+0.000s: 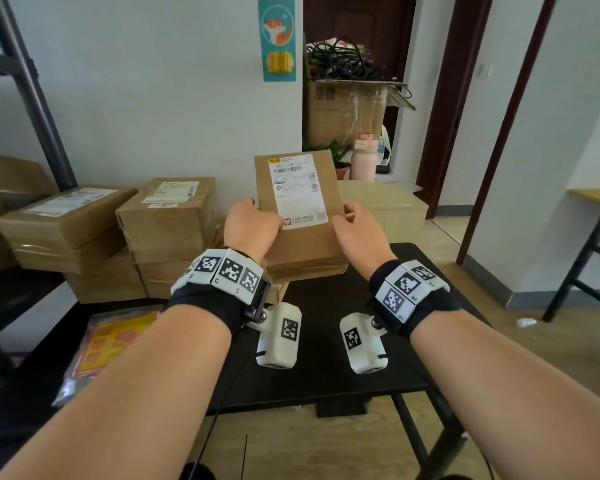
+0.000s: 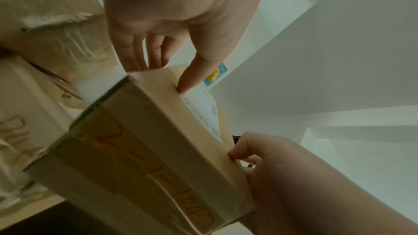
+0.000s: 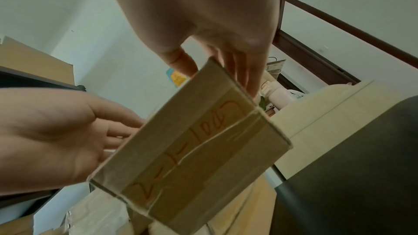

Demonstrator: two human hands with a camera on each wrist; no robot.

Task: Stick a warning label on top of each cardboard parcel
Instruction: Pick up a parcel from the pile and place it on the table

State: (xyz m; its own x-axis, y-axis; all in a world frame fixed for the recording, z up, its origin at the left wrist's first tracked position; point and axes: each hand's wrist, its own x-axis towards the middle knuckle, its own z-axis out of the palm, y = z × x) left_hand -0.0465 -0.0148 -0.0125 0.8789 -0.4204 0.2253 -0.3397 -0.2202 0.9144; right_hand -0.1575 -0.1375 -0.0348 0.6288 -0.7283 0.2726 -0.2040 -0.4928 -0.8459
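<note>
At the centre of the head view both hands hold one cardboard parcel (image 1: 302,216) up above the black surface (image 1: 326,375), its far end tilted up toward the top of the frame. The left hand (image 1: 252,225) grips the parcel's left edge and the right hand (image 1: 359,230) its right edge; from this view the fingers of both are hidden behind the box, and only the thumbs lie on its top face. The left wrist view shows the left thumb (image 2: 192,76) pressed on the top by the white shipping label (image 1: 298,188), with the fingers (image 2: 133,51) reaching round the far side. In the right wrist view the right hand's fingers (image 3: 239,71) run along the side, their tips cut off by the box's edge. The label's print is too small to read. Orange handwriting on the taped end (image 3: 187,151) is blurred and hard to make out.

At the left of the head view stand stacked parcels (image 1: 167,220), partly blocked by the left hand. A packet of yellow and red label sheets (image 1: 111,344) lies at lower left, partly covered by the left forearm.
</note>
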